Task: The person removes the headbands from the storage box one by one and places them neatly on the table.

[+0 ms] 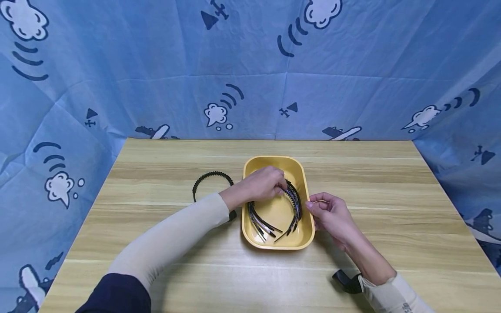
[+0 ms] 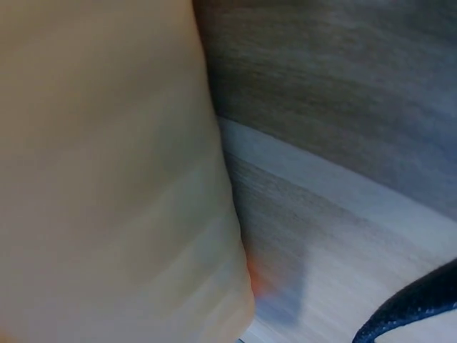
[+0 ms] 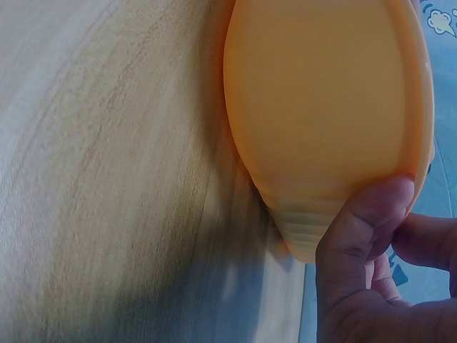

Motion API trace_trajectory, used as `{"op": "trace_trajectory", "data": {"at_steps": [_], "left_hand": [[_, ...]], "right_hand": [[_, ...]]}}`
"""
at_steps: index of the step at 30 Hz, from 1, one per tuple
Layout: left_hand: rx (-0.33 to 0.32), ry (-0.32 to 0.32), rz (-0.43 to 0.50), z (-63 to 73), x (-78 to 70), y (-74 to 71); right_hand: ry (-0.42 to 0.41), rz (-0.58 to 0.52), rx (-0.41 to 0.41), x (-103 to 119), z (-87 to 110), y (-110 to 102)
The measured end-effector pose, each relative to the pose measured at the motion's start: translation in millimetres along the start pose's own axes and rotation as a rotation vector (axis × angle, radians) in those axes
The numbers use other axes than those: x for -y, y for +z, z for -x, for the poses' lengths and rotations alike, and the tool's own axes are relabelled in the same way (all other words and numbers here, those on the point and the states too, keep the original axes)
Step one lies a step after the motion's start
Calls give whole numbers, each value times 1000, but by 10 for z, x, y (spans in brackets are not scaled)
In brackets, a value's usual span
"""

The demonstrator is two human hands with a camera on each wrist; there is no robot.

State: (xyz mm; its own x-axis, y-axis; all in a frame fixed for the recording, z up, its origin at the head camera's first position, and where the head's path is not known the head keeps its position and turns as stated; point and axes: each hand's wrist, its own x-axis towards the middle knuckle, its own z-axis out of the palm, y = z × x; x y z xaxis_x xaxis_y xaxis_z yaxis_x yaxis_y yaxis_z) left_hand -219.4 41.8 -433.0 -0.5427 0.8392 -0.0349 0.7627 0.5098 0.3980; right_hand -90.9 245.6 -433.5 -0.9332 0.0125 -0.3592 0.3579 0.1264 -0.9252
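Observation:
A yellow plastic bin [image 1: 274, 246] holds several dark headbands [image 1: 296, 204], their curved tops away from me and their ends toward me. My left hand [image 1: 263, 184] reaches over the bin's left rim, its curled fingers pinching at the top of the headbands; the fingertips are partly hidden. At the bin's right side, my right hand [image 1: 333, 217] holds the wall near the rim. In the right wrist view its thumb [image 3: 382, 204] presses the outer wall, with the other fingers bent behind it. The left wrist view shows mostly the bin's outer wall [image 2: 114, 186].
A black ridged headband [image 1: 213, 173] lies on the wooden table [image 1: 156, 174] left of the bin, partly under my left forearm. Blue printed cloth [image 1: 250, 65] hangs behind and at both sides. A black wrist device [image 1: 347, 281] sits on my right wrist.

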Motion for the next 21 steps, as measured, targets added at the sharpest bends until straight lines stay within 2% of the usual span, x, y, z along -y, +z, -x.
{"op": "trace_trajectory", "data": {"at_steps": [8, 21], "left_hand": [[-19, 3, 47, 24, 7, 2], [-62, 42, 55, 19, 14, -27]], "right_hand": [[-3, 2, 3, 0, -2, 4], [-3, 7, -2, 4, 2, 9]]}}
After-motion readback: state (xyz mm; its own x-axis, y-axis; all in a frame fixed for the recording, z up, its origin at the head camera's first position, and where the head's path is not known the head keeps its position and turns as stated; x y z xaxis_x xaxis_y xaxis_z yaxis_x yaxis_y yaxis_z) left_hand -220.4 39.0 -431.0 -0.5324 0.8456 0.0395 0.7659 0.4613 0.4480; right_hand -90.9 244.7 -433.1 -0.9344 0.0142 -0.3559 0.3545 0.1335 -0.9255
